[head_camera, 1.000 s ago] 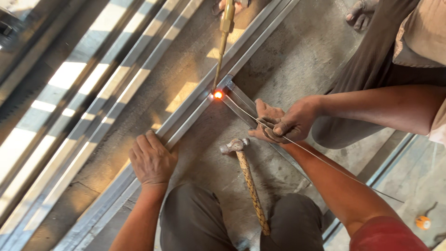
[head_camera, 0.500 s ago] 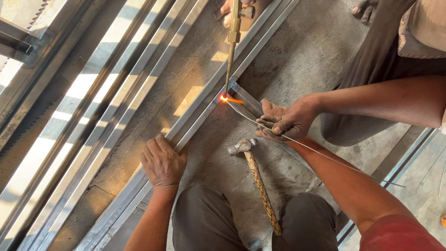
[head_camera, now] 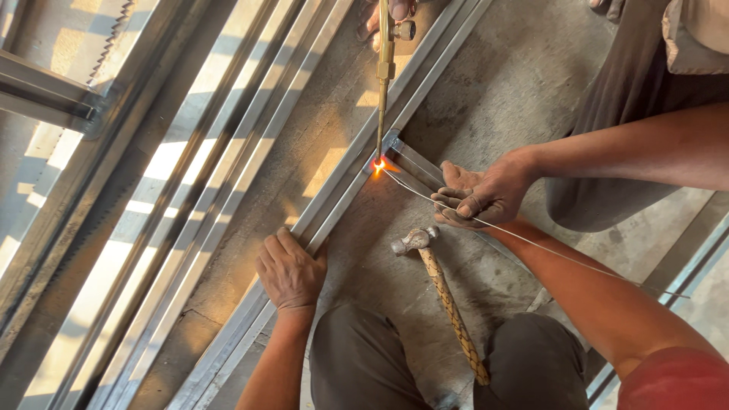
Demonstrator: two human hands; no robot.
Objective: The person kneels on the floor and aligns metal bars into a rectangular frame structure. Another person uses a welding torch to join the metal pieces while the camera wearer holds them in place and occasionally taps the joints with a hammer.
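Note:
My left hand (head_camera: 288,273) lies flat on a long pale metal frame rail (head_camera: 228,345), fingers apart, holding nothing. My right forearm in a red sleeve reaches up to my right hand (head_camera: 458,214), which is curled beside a short cross bar (head_camera: 414,163). A co-worker's hand (head_camera: 486,186) lies right over it. A thin filler rod (head_camera: 562,254) runs through the two hands to a glowing orange joint (head_camera: 377,165); which hand grips it is unclear. A brass torch (head_camera: 383,76) comes down from the top onto that joint.
A hammer (head_camera: 440,296) with a wound handle lies on the concrete between my knees and the hands. Several parallel metal rails (head_camera: 190,175) run diagonally on the left. The co-worker's legs (head_camera: 607,114) crouch at the upper right. Another rail (head_camera: 683,266) lies at the right.
The view has shifted, so the joint sits lower and further right in frame. The torch flame stays on the joint. Both of my hands keep their places.

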